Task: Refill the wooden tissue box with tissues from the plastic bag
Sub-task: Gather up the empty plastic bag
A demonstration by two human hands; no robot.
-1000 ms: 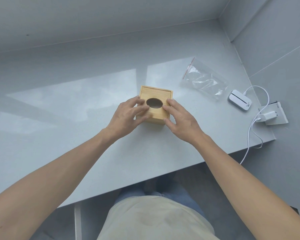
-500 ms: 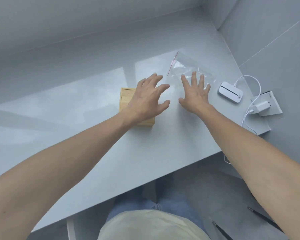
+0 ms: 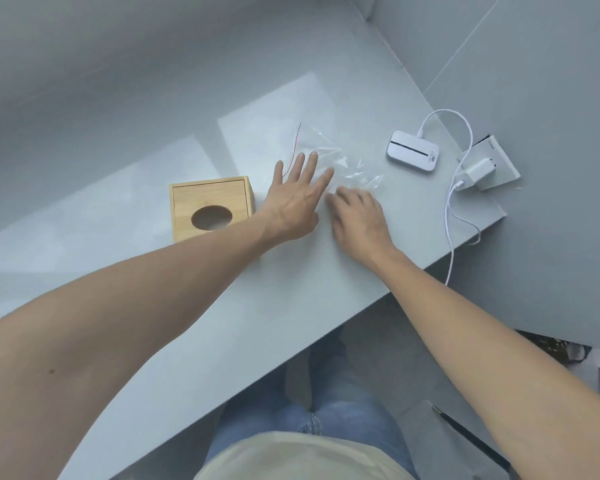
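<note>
The wooden tissue box (image 3: 210, 206) stands on the grey table (image 3: 222, 323), its lid with the oval hole facing up. To its right lies the clear plastic bag (image 3: 329, 157) with a red zip line, crumpled flat; I cannot make out tissues inside it. My left hand (image 3: 297, 197) rests on the bag's left part, fingers spread, holding nothing. My right hand (image 3: 357, 216) is at the bag's near edge with its fingers curled onto the plastic. Both hands are clear of the box.
A small white device (image 3: 413, 151) lies right of the bag. Its white cable (image 3: 449, 216) runs to a charger plug (image 3: 478, 169) at the table's right edge. Grey walls close off the back and right. My legs show below the front edge.
Both hands left the wooden box and moved right onto the plastic bag. The right hand's fingers went from spread to curled. The view shifted, so the box now sits further left.
</note>
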